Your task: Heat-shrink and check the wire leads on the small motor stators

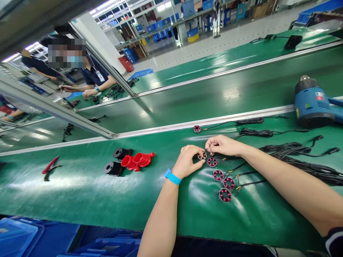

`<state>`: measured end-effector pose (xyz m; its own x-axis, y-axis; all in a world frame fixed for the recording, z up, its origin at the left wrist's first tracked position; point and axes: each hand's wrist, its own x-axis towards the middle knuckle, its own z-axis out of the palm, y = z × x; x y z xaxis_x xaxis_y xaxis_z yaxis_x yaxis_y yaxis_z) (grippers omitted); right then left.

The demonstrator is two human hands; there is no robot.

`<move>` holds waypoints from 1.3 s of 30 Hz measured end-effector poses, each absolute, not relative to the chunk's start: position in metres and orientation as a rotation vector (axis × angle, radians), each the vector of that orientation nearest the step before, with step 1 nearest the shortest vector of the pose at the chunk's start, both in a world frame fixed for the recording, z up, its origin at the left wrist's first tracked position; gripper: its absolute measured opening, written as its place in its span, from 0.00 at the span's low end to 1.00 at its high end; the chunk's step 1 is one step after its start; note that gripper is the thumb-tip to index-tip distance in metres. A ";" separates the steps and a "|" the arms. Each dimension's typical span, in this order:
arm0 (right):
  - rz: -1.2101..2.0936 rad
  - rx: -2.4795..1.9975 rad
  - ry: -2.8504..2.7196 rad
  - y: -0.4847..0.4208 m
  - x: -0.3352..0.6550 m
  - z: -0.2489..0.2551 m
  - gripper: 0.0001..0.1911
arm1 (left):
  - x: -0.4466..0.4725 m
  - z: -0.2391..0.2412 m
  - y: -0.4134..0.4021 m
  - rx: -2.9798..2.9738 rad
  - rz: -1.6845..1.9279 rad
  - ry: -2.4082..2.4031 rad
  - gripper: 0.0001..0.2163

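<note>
Between the thumb and fingers of my left hand (189,160), which wears a blue wristband (173,176), is a small ring-shaped part (203,155). My right hand (223,145) is pinched closed just beside that part; what its fingertips hold is too small to make out. Below my hands on the green bench lie several similar round parts with pink and black segments, such as one ring (212,162) close by and another ring (225,195) nearest me. Thin coloured wire ends of black cables (249,174) reach toward them.
Coiled black cables (297,151) lie on the right, below a blue heat gun (313,103). Red plastic fittings (138,161) and black cylindrical housings (114,168) stand left of my hands. Red-handled cutters (50,166) lie farther left. A metal frame post (91,123) rises behind; a co-worker (93,76) sits beyond.
</note>
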<state>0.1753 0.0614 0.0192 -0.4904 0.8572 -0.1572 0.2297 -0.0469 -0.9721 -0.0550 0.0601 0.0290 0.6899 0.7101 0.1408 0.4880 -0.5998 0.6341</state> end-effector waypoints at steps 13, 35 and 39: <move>0.620 -1.386 -1.938 0.084 0.204 0.056 0.11 | -0.042 0.025 0.107 2.173 0.858 1.221 0.21; 0.866 -1.325 -1.947 0.120 0.177 0.008 0.14 | -0.026 0.015 0.142 2.429 0.897 1.134 0.31; 1.137 -1.202 -1.819 0.121 0.179 0.011 0.15 | -0.025 0.014 0.139 2.437 0.921 1.084 0.32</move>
<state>0.1792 0.1207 0.0115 -0.3518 0.9338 0.0654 0.3506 0.1962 -0.9157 -0.0255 0.1392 0.0138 0.5045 0.7494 0.4289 0.5440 -0.6616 0.5161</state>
